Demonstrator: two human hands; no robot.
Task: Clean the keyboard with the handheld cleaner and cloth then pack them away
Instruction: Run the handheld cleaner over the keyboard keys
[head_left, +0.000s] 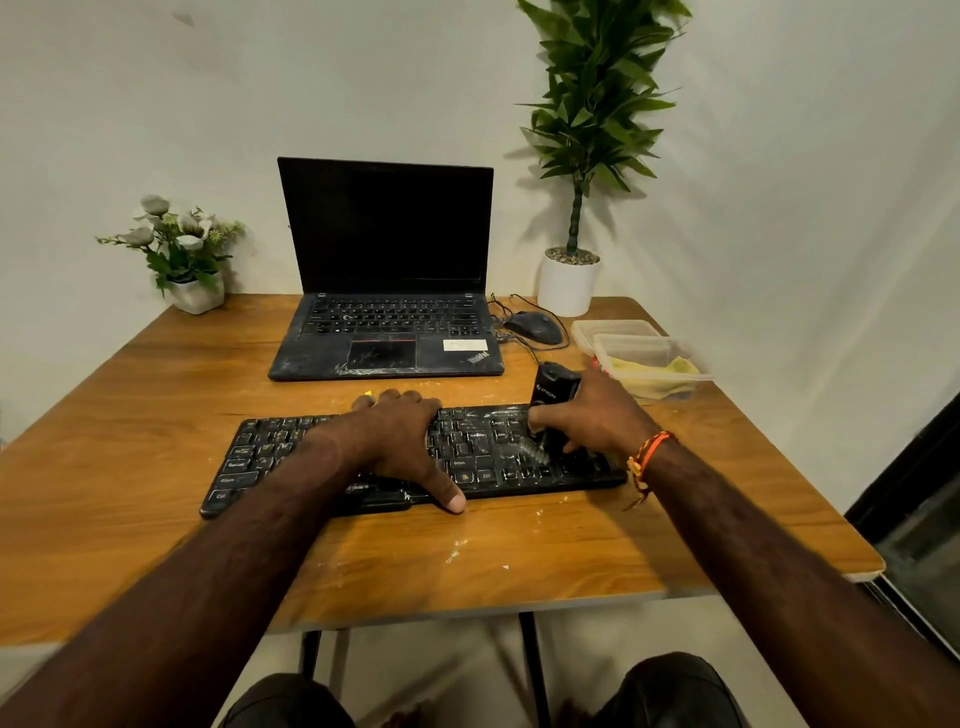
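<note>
A black dusty keyboard (270, 457) lies across the middle of the wooden table (156, 395). My left hand (400, 441) lies flat over its middle, fingers reaching past the far edge and thumb at the near edge. My right hand (597, 421) grips a black handheld cleaner (553, 389), which stands nearly upright with its brush end down on the keys at the keyboard's right part. A yellow cloth (660, 371) lies inside a clear plastic container (691, 358) to the right of the keyboard.
An open black laptop (387, 291) stands behind the keyboard, with a wired mouse (535, 327) beside it. A second clear container (615, 328) sits behind the first. A flower pot (197, 293) is at back left, a tall plant in a white pot (569, 286) at back right. White crumbs dot the table front.
</note>
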